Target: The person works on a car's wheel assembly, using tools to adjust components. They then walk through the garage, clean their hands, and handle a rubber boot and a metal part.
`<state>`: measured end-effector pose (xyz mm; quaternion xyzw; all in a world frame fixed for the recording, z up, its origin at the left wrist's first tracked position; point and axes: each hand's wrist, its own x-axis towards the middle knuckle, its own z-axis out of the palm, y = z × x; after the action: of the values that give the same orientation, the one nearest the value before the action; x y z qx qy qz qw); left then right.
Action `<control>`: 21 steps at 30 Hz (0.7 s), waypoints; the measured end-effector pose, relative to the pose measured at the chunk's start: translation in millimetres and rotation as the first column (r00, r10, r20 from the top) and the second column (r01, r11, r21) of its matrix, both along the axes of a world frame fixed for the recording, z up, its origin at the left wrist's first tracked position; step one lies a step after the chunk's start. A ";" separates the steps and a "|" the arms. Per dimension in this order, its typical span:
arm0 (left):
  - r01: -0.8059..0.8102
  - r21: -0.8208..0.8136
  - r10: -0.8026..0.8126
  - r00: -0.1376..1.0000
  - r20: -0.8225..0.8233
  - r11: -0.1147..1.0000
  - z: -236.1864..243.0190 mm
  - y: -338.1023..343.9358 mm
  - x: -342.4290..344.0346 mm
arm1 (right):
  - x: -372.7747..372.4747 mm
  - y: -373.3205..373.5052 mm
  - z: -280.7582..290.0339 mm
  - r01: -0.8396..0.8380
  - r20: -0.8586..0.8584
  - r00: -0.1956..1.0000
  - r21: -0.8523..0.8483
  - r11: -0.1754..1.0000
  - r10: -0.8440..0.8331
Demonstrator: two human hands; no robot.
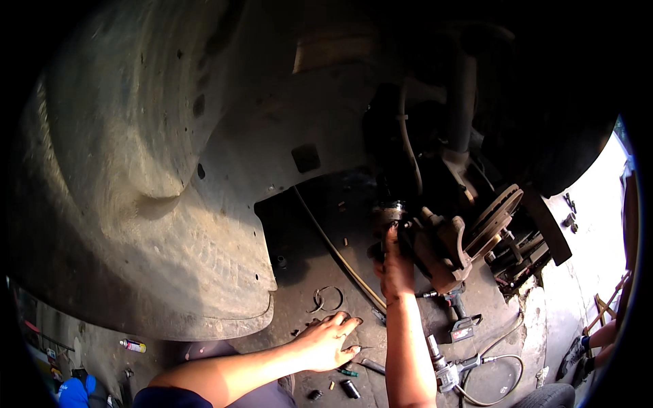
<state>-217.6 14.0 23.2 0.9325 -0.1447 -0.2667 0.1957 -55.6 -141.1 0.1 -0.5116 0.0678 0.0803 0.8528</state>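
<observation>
Bare and bent, the person's left arm (224, 367) lies nearest, slanting from the bottom left toward the middle. The left hand (323, 345) is palm down and looks empty, its fingers spread; it is over the floor (292, 296) — whether it touches is hard to tell. The right arm (411, 353) is almost straight and points up and away. At its end the right hand (396, 265) is at a round metal part (391, 212), one finger lying up along it. Its other fingers are in the dark, so nobody can tell if they pinch anything. That round part is left of the brake disc (495, 217).

To do this well, the person should likely keep the round part straight and steady, keep fingers out of tight gaps, and keep dirt off its shiny end. If it feels heavy, two hands would be safer — the left one looks free to help.

Lower down, on the floor, a thin ring (318, 300) lies just past the left fingers, and a drill (460, 316) lies right of the right arm.
</observation>
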 end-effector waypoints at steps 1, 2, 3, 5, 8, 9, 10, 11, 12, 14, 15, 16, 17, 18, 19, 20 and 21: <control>0.008 0.006 -0.008 1.000 0.001 1.000 2.5 -2.3 1.5 | 0.5 -0.7 -5.9 0.007 0.046 0.999 0.061 0.998 -0.010; 0.016 0.012 -0.016 1.000 0.001 1.000 4.2 -4.7 3.0 | -0.2 -2.4 -11.6 0.015 0.075 0.997 0.078 0.997 -0.020; 0.019 0.012 -0.019 1.000 -0.004 1.000 5.0 -7.0 4.6 | -1.0 -4.8 -17.4 0.022 0.103 0.994 0.096 0.995 -0.032; 0.026 0.025 -0.025 0.999 -0.028 0.999 5.6 -6.7 2.8 | -2.4 -5.3 -25.7 -0.021 0.124 0.992 0.124 0.992 0.005; 0.044 0.037 -0.044 0.999 -0.005 0.998 2.3 -7.0 2.3 | -0.8 -13.7 -37.2 -0.155 0.156 0.979 0.155 0.976 0.130; 0.043 0.049 -0.042 0.999 -0.018 0.998 -0.6 -5.7 1.6 | -1.5 -12.4 -35.9 -0.195 0.186 0.969 0.177 0.965 0.162; 0.048 0.060 -0.047 0.999 -0.025 0.997 -1.9 -6.3 1.6 | -2.3 -15.1 -33.9 -0.231 0.222 0.957 0.195 0.953 0.186; 0.053 0.070 -0.050 0.998 -0.033 0.996 -2.5 -7.1 1.9 | -0.4 -19.9 -39.5 -0.321 0.296 0.922 0.229 0.919 0.248; 0.063 0.086 -0.059 0.997 -0.045 0.994 -2.5 -8.0 2.4 | 5.1 -26.1 -50.3 -0.410 0.372 0.877 0.254 0.876 0.303; 0.085 0.119 -0.077 0.995 -0.070 0.989 -1.6 -10.8 3.4 | 11.0 -39.5 -72.8 -0.491 0.411 0.837 0.274 0.827 0.361; 0.089 0.124 -0.081 0.994 -0.071 0.988 -0.8 -11.8 3.5 | 9.0 -45.0 -85.2 -0.488 0.373 0.849 0.278 0.827 0.375; 0.095 0.129 -0.087 0.994 -0.073 0.987 0.0 -13.2 3.7 | 10.5 -52.1 -99.1 -0.484 0.334 0.859 0.283 0.828 0.388; 0.099 0.134 -0.090 0.993 -0.074 0.986 0.2 -14.3 3.5 | 18.6 -61.9 -107.1 -0.571 0.325 0.811 0.253 0.781 0.487; 0.111 0.130 -0.106 0.993 -0.044 0.985 -0.6 -15.1 3.0 | 19.5 -67.3 -117.1 -0.549 0.312 0.828 0.286 0.785 0.465; 0.122 0.126 -0.120 0.993 -0.019 0.985 -3.1 -14.8 1.8 | 18.1 -68.9 -122.6 -0.526 0.294 0.846 0.320 0.788 0.446; 0.133 0.122 -0.135 0.991 0.006 0.984 -5.0 -14.6 1.3 | 17.0 -70.7 -128.1 -0.503 0.275 0.862 0.354 0.789 0.426; 0.141 0.126 -0.141 0.990 -0.009 0.982 -6.1 -14.9 2.1 | 16.6 -72.6 -133.5 -0.498 0.265 0.865 0.348 0.794 0.426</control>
<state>-215.4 -1.0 17.1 0.9305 -0.1931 -0.2885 0.1172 -39.0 -213.7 -133.3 -0.3294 -0.1521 0.2541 0.8965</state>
